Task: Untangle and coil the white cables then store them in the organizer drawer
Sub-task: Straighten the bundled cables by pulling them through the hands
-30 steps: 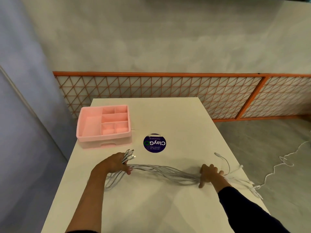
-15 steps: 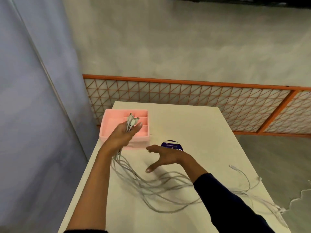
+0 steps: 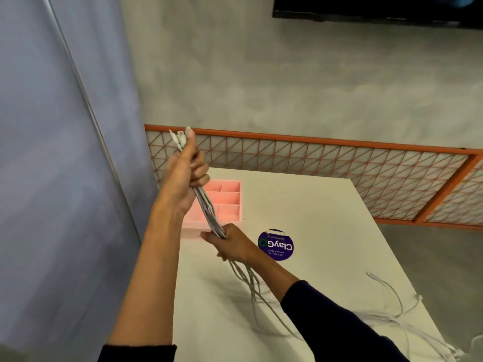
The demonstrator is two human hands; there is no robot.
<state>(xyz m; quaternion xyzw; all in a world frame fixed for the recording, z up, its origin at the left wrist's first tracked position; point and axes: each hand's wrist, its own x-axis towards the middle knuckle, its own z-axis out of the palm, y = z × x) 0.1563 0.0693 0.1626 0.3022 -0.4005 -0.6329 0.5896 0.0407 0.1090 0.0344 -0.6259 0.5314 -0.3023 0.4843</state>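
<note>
Both hands are bare: the left hand (image 3: 183, 176) left of centre, the right hand (image 3: 232, 244) just below it near mid-frame; the left sleeve (image 3: 138, 352), dark and nearly black, shows only as a bunched band at the lower left edge, the forearm above it uncovered; the right sleeve (image 3: 339, 330) is the same dark cloth, long and plain, covering the forearm and ending in a soft cuff short of the wrist, lower right of centre.

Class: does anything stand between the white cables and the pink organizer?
Nothing visible does. The left hand and right hand grip the white cables just in front of the pink organizer; loose ends trail across the table.
</note>
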